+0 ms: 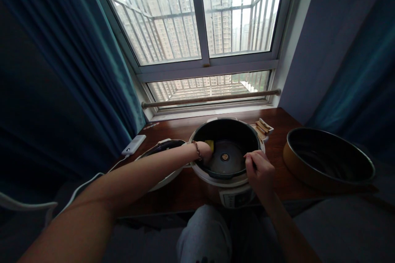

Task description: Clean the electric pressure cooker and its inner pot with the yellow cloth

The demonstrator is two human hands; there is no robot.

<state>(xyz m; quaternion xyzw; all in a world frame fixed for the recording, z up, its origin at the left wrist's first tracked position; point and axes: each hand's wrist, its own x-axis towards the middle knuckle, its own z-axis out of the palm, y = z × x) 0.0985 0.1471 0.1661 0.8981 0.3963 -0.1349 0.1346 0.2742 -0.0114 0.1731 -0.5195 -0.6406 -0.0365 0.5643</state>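
A white rice cooker (pixel 228 181) stands open on the wooden sill in front of me, its dark inside bare with a heating plate at the bottom. My left hand (pixel 203 151) reaches down inside the cooker at its left wall, closed on a yellow sponge (pixel 210 144); a beaded bracelet is on that wrist. My right hand (pixel 259 168) grips the cooker's right rim with fingers curled over the edge.
The cooker's lid (pixel 163 150) lies open to the left. A dark inner pot (pixel 328 158) sits on the sill at the right. A white phone with cable (pixel 133 144) lies at the far left. Blue curtains hang on both sides, the window behind.
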